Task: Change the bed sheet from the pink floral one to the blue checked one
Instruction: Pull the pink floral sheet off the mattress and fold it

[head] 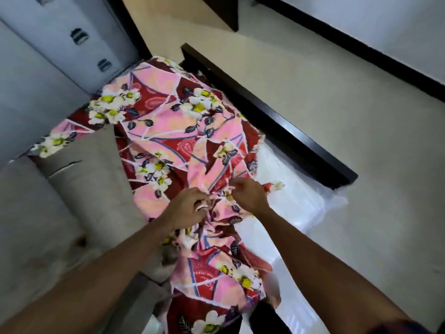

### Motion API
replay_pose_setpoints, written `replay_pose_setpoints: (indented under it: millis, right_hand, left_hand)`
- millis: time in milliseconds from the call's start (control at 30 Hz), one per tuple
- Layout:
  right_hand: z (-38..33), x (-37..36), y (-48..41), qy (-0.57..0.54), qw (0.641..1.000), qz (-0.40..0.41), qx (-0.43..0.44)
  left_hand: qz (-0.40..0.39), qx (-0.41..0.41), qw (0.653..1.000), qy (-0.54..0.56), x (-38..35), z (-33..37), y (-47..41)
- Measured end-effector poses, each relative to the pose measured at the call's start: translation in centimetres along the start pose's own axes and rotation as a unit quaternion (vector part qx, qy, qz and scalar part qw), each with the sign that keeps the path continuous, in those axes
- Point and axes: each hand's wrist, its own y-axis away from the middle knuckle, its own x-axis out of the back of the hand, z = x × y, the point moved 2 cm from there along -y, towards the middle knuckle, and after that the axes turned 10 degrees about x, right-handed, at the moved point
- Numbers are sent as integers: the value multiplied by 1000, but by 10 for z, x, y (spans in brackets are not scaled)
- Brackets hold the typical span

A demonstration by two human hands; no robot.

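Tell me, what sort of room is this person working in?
Most likely a bedroom. The left hand and right hand grip a bunched pink floral sheet over a pale, glossy mattress edged by a dark bed frame. A grey cupboard with recessed handles stands beyond.

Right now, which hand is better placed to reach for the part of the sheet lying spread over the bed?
Probably left. The left hand grips the bunched pink floral sheet nearest its spread part; the right hand pinches it beside the bare white mattress.
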Motion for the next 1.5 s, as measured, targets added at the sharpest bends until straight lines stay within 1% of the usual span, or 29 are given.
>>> replay_pose_setpoints:
  millis: [67,133,200,300,400,467,533,633,700,767,867,933,1000,1067,1133,1200,1233,1267,1300,1333,1367,1400,1433,1467,1500]
  right_hand:
    - [-7,7,-18,45,998,52,-5]
    - [-16,14,-39,68,993,98,14]
    - [-25,22,-63,63,991,111,48]
    - [-33,37,-107,50,988,122,83]
    - [-31,55,-151,3,988,145,56]
    - [-26,66,-178,-7,991,128,43]
    - [-16,73,-202,-14,993,105,48]
    - [1,77,-234,-21,993,69,90]
    - [8,77,-257,-12,993,36,114]
    - [7,77,-277,-3,990,13,138]
    - [-7,76,-317,-20,988,5,151]
    - [-20,74,-341,-38,989,-3,144]
    - [-38,66,-365,-22,987,-18,158]
    - [-61,55,-383,-16,984,-32,175]
    - [-89,38,-403,0,979,-57,198]
    - [-112,19,-420,52,969,-99,223]
    - [-120,10,-425,88,958,-126,243]
    - [-126,0,-427,133,945,-153,257]
    - [-129,-10,-425,191,930,-171,263]
    - [-130,-18,-420,250,912,-180,270]
    - [-131,-25,-412,285,899,-174,284]
    - [-130,-32,-405,284,896,-156,305]
    - [-131,-40,-396,260,896,-149,328]
    - [-132,-46,-382,224,896,-158,349]
    - [-134,-53,-372,162,905,-169,356]
  left_hand:
    - [48,24,997,48,13,-2,-8]
    - [70,67,988,123,25,-8,-20]
    - [92,105,976,169,35,-11,-33]
    - [119,168,965,165,43,-17,-59]
    - [150,229,947,166,49,-17,-94]
    - [180,254,938,149,55,-12,-127]
    - [189,267,934,144,66,-2,-164]
    - [193,287,934,88,85,7,-224]
    - [211,313,922,86,96,5,-259]
    - [214,322,919,77,100,1,-287]
    - [194,325,926,5,102,-6,-309]
    - [206,310,926,-54,111,-9,-308]
    - [204,327,921,-65,122,-18,-295]
    - [167,318,932,-47,125,-24,-272]
    - [98,309,946,-2,117,-27,-243]
    - [16,315,947,53,107,-33,-219]
    - [-14,316,945,81,102,-36,-210]
    - [-15,313,945,93,101,-43,-204]
    - [7,311,946,89,104,-52,-201]
    - [49,313,945,82,109,-60,-198]
    - [108,314,940,80,114,-69,-196]
    - [179,314,928,94,122,-77,-195]
    - [248,309,911,113,131,-85,-195]
    - [302,298,897,129,140,-91,-196]
    - [336,280,889,134,150,-97,-198]
